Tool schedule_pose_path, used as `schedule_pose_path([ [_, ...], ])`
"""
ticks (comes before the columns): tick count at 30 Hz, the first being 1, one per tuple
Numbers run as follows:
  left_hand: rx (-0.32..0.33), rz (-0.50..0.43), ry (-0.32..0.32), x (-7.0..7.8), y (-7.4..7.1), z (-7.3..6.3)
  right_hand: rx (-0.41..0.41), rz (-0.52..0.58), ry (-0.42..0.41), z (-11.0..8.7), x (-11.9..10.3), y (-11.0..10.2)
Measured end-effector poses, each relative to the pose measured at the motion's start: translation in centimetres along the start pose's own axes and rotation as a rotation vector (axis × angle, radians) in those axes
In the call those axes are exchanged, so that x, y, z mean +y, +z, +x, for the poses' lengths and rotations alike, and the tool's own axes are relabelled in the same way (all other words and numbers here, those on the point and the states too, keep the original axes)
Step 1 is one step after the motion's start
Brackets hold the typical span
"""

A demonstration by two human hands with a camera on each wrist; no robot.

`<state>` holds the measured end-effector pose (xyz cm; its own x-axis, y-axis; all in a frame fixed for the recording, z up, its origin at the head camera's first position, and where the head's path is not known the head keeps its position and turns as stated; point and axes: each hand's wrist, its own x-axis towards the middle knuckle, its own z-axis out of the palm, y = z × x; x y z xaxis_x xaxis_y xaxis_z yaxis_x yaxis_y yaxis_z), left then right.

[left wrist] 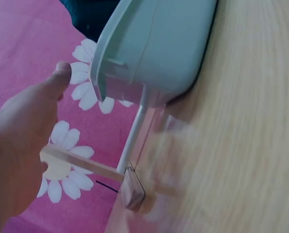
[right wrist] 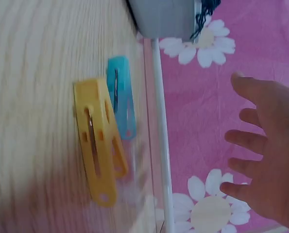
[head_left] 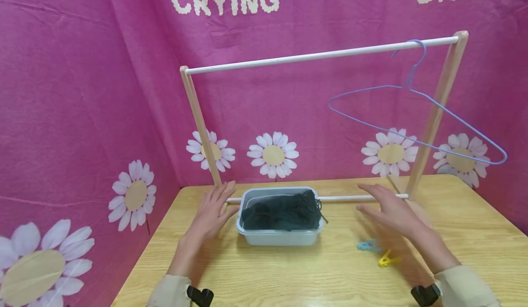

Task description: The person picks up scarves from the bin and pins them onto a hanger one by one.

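Note:
A pale plastic basin [head_left: 280, 239] stands on the table with a dark, fringed cloth [head_left: 284, 211] bundled inside. My left hand [head_left: 210, 211] hovers just left of the basin, fingers spread and holding nothing. To the right of the basin, my right hand [head_left: 389, 208] is held in the air with its fingers extended and nothing in it. Below that hand lie a blue clothespin [head_left: 368, 245] and a yellow clothespin [head_left: 387, 259]. In the right wrist view the yellow clothespin [right wrist: 96, 145] lies beside the blue one [right wrist: 121, 97]. What the cloth is cannot be told.
Behind the basin stands a wooden rack with a white top rail [head_left: 321, 56] and a low white bar [head_left: 350, 198]. A purple wire hanger [head_left: 412, 87] hangs at the rail's right end. A pink curtain with daisies [head_left: 273, 155] backs the wooden table [head_left: 330, 279].

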<state>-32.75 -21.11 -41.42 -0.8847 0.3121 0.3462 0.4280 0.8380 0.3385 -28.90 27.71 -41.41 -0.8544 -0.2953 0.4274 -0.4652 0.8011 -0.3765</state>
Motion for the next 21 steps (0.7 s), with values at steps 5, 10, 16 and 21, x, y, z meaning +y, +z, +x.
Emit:
schedule_pose_path([
  [5, 0.038, -0.116, 0.097, -0.5, -0.1, -1.0, -0.001, 0.083, -0.018, -0.2, -0.8, 0.7],
  [10, 0.040, -0.159, 0.190, -0.3, 0.0, -1.8, -0.007, 0.128, -0.032, -0.2, -1.5, 1.4],
  [16, 0.031, -0.176, 0.239, 0.5, -0.1, -2.0, -0.034, 0.175, -0.022, 0.2, -2.4, 2.2],
  [21, 0.020, -0.188, 0.285, 1.0, -0.1, -2.0, -0.059, 0.214, -0.020, 0.6, -2.9, 2.9],
])
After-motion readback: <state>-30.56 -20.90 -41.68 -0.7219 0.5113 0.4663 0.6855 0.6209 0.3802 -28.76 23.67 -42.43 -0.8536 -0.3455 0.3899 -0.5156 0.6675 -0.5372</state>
